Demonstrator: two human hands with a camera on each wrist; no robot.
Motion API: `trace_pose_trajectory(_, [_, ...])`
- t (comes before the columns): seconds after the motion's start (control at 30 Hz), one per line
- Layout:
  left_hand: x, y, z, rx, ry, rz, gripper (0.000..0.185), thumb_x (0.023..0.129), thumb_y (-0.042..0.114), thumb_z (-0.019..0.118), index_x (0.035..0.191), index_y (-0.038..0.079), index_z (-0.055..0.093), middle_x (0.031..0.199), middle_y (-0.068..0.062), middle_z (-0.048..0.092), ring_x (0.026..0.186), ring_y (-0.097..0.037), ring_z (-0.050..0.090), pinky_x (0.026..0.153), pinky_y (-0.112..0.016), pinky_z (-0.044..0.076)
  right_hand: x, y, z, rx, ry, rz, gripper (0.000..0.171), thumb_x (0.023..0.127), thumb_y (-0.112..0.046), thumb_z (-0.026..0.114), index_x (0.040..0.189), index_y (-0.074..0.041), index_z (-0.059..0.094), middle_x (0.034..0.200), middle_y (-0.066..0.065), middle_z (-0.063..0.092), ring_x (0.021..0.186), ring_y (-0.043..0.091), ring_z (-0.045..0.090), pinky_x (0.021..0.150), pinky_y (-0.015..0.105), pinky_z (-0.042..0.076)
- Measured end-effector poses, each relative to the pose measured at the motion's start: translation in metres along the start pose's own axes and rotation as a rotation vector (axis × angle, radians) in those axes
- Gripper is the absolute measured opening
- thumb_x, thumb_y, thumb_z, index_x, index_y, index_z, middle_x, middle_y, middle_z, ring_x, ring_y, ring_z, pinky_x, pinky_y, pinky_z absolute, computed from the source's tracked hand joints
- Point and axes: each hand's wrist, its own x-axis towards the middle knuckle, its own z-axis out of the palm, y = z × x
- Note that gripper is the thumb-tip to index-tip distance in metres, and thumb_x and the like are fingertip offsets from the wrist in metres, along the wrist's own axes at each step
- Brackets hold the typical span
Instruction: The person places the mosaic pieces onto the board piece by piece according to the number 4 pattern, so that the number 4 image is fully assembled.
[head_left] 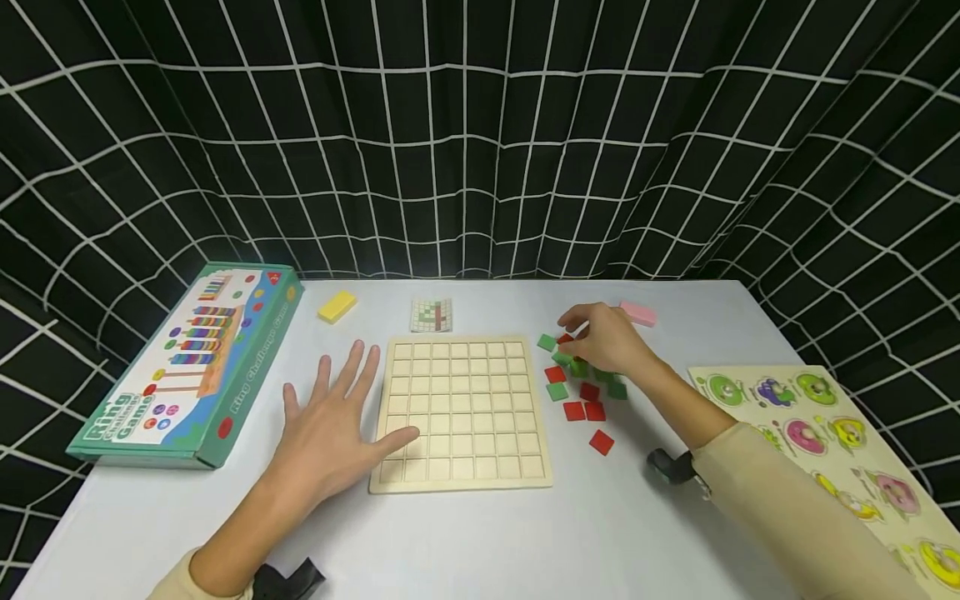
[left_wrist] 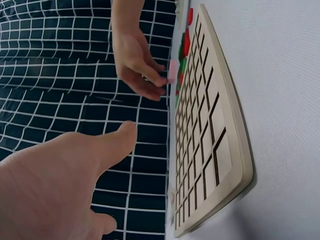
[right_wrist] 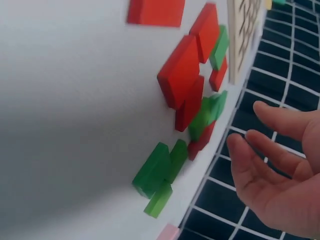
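Note:
A wooden grid board (head_left: 461, 412) with empty square cells lies flat mid-table. My left hand (head_left: 337, 408) rests flat on the table at its left edge, fingers spread, and the thumb touches the board's lower left part. In the left wrist view the left hand (left_wrist: 65, 175) hovers beside the board (left_wrist: 210, 130). Loose red and green square tiles (head_left: 581, 392) lie scattered to the right of the board. My right hand (head_left: 592, 333) hovers over the far side of that pile, fingers loosely bent and empty. The right wrist view shows the tiles (right_wrist: 190, 95) next to the right hand (right_wrist: 280, 170).
A green Ring Challenge Game box (head_left: 187, 367) lies at the left. A yellow block (head_left: 337, 306), a small pattern card (head_left: 431, 315) and a pink block (head_left: 638, 313) lie behind the board. A fruit peg puzzle (head_left: 840, 442) sits at the right edge. Black grid curtains surround the table.

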Motion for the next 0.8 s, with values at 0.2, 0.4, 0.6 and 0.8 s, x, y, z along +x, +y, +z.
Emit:
trace_pose_trajectory(0.2, [0.003,-0.005,0.004,-0.069,-0.089,0.016,0.114,0.084,0.075,0.068,0.168,0.016,0.018,0.176,-0.007,0.014,0.157,-0.054,0.011,0.108,-0.089,0.003,0.02,0.001,0.006,0.032,-0.047,0.042,0.036,0.087,-0.015,0.083,0.119,-0.003,0.075,0.111,0.014,0.076,0.097,0.028,0.069,0.072,0.03,0.052])
trace_pose_trajectory(0.4, [0.004,-0.011,0.009,-0.122,-0.177,0.023,0.122,0.077,0.076,0.075,0.168,0.015,0.019,0.176,-0.009,0.014,0.157,-0.055,0.01,0.108,-0.089,0.003,0.029,0.001,0.013,0.032,-0.085,0.064,0.033,0.082,-0.014,0.086,0.112,-0.003,0.076,0.102,0.012,0.074,0.095,0.027,0.063,0.077,0.032,0.052])
trace_pose_trajectory(0.6, [0.006,-0.017,0.013,-0.109,-0.26,0.055,0.128,0.072,0.077,0.078,0.168,0.017,0.02,0.177,-0.006,0.012,0.158,-0.054,0.009,0.107,-0.09,0.001,0.033,0.0,0.017,-0.005,-0.089,0.053,0.025,0.08,-0.011,0.087,0.102,-0.003,0.078,0.095,0.01,0.073,0.092,0.026,0.062,0.077,0.033,0.052])
trace_pose_trajectory(0.8, [0.005,-0.021,0.016,-0.059,-0.294,0.088,0.128,0.07,0.075,0.081,0.167,0.013,0.025,0.176,-0.007,0.016,0.157,-0.055,0.013,0.103,-0.093,0.001,0.035,-0.003,0.019,-0.02,-0.067,0.036,0.019,0.08,-0.008,0.085,0.097,-0.003,0.079,0.09,0.01,0.073,0.091,0.027,0.06,0.073,0.032,0.05])
